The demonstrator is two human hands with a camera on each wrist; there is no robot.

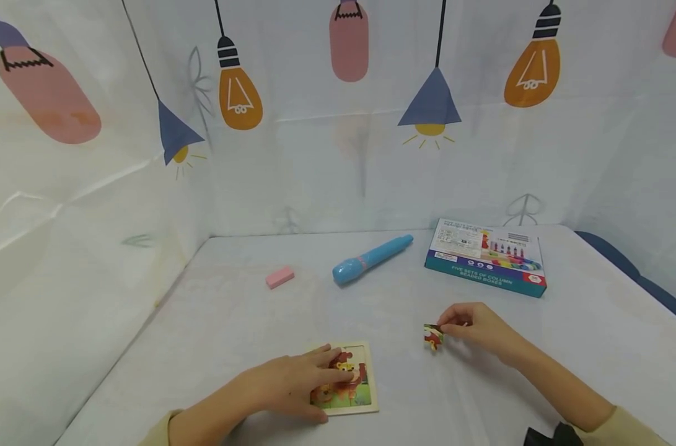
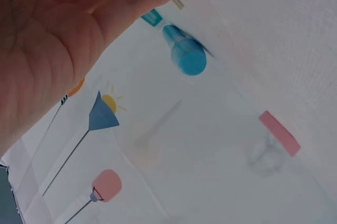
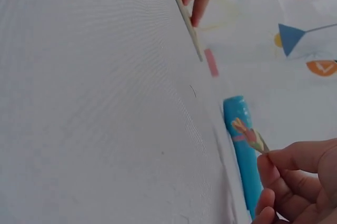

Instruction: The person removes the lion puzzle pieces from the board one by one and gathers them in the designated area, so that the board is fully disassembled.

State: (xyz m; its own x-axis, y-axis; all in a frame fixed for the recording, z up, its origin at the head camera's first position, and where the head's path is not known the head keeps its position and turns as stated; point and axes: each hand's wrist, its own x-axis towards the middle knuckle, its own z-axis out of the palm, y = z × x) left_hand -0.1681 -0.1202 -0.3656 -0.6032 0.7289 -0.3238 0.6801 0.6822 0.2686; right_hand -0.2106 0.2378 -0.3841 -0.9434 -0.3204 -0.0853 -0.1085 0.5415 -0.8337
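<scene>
A small square jigsaw puzzle (image 1: 362, 396) with a pale wooden frame and a cartoon bear picture lies on the white table. Over its left part my left hand (image 1: 293, 383) rests with fingers spread, covering some of the picture. To the right, my right hand (image 1: 481, 329) pinches a puzzle piece (image 1: 433, 337) between thumb and fingertips, held a little above the table. In the right wrist view the same puzzle piece (image 3: 249, 135) shows nearly edge-on. The left wrist view catches only the puzzle frame's edge (image 2: 178, 3) beyond the left fingertips.
A pink eraser-like block (image 1: 280, 277) lies beyond the puzzle. Right of it is a blue microphone-shaped object (image 1: 371, 259). A flat printed box (image 1: 486, 257) labelled as beaded boxes sits at the back right. A white lamp-patterned curtain (image 1: 310, 173) stands behind the table.
</scene>
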